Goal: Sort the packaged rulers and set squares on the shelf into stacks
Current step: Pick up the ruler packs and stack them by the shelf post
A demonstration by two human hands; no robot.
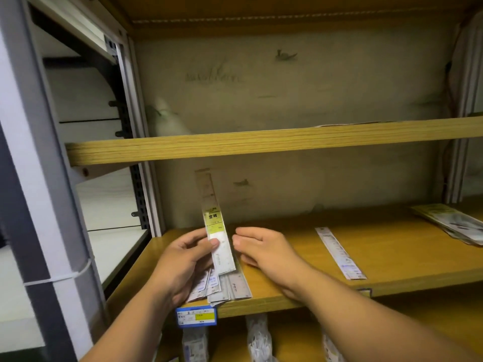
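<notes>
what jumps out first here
The left hand holds a packaged ruler with a yellow-green label upright at the left of the lower shelf, the right hand open beside it. Under them lies a pile of packaged rulers; one lone ruler lies further right, and a stack sits at the far right edge.

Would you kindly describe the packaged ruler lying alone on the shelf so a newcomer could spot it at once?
Find the wooden shelf with the blue price tag on its front edge. Right of the right hand, one packaged ruler lies flat, angled from back to front. Unlike the pile by the left hand and the stack at far right, it lies alone.
</notes>
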